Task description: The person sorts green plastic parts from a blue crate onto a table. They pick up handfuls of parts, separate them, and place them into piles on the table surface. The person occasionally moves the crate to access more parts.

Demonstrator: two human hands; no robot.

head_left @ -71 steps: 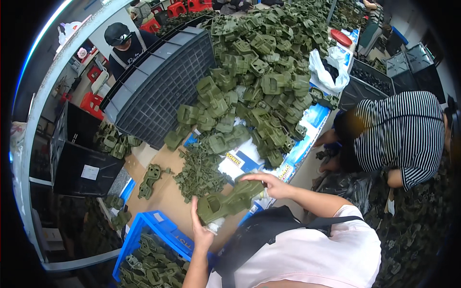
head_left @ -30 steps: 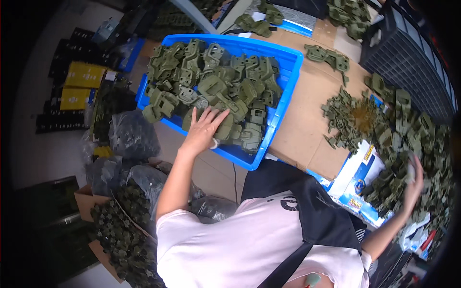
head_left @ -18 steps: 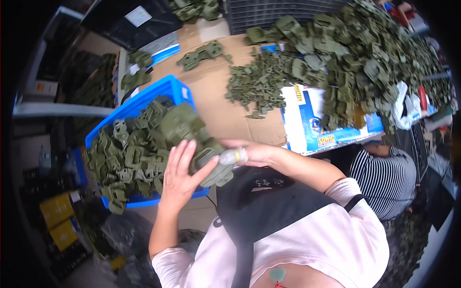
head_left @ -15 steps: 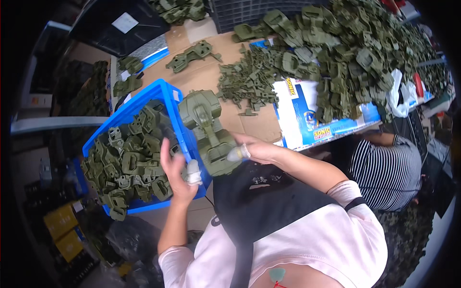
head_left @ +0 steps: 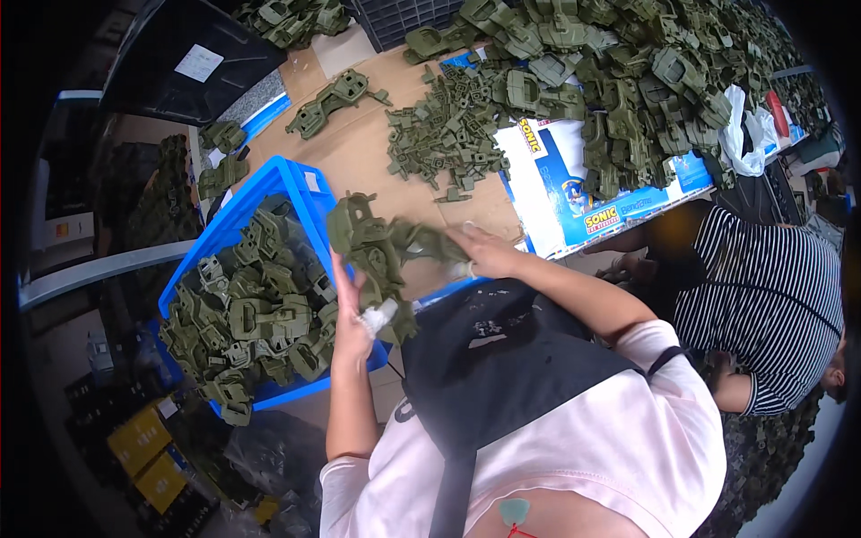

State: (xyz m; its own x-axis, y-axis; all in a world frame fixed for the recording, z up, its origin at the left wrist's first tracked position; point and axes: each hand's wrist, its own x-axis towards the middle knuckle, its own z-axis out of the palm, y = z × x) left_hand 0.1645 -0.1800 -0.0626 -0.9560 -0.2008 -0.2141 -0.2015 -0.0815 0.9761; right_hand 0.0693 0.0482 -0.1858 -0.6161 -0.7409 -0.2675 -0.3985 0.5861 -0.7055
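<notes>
My left hand (head_left: 352, 314), white wrapping on its thumb, grips an olive-green moulded plastic part (head_left: 360, 235) beside the blue crate's near right corner. A second olive-green plastic part (head_left: 421, 244), smeared by motion, is at the fingers of my right hand (head_left: 489, 254), close to the table's front edge. The two parts overlap in view, and I cannot tell whether they are joined. To the left stands the blue crate (head_left: 316, 204), holding a heap of similar green parts (head_left: 256, 309).
Small green pieces (head_left: 453, 134) lie in a pile on the cardboard (head_left: 359, 157), near a longer green part (head_left: 336, 106). Larger parts (head_left: 619, 99) are heaped at the far right beside a white plastic bag (head_left: 746, 134). A person in a striped shirt (head_left: 771, 287) bends at the right.
My left hand has moved from over the crate onto a green part. One large piece at my right hand now shows as two parts, the right one shifted rightward. The striped-shirt person moved.
</notes>
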